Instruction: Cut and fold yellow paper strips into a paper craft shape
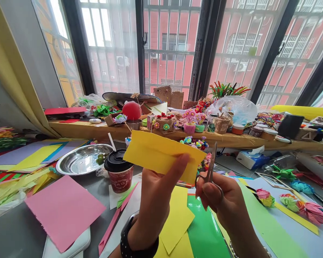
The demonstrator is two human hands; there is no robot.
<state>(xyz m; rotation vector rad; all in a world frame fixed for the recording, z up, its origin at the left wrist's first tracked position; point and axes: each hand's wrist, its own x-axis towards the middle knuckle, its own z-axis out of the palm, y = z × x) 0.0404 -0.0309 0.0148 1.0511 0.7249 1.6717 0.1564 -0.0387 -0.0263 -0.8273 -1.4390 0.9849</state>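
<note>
Above the middle of a grey table (10,238), in front of a barred window (172,53), a person's left hand (157,195) pinches a yellow paper (156,152), thumb lying across its front. The right hand (223,195) grips a pair of scissors (211,163) by the handles, blades pointing up just beside the paper's right end. The two hands are apart, near each other. Below them lie more yellow sheets (176,215) and a shiny green sheet (204,224). To the left stands a red cup (120,177) with a black lid and a white straw, next to a metal dish (75,161); nearer, a pink square (67,211) partly covers a white object (82,238). Folded paper flowers (313,212) lie at the right, and a red ball (131,110) sits among crafts on the wooden sill (97,133).
</note>
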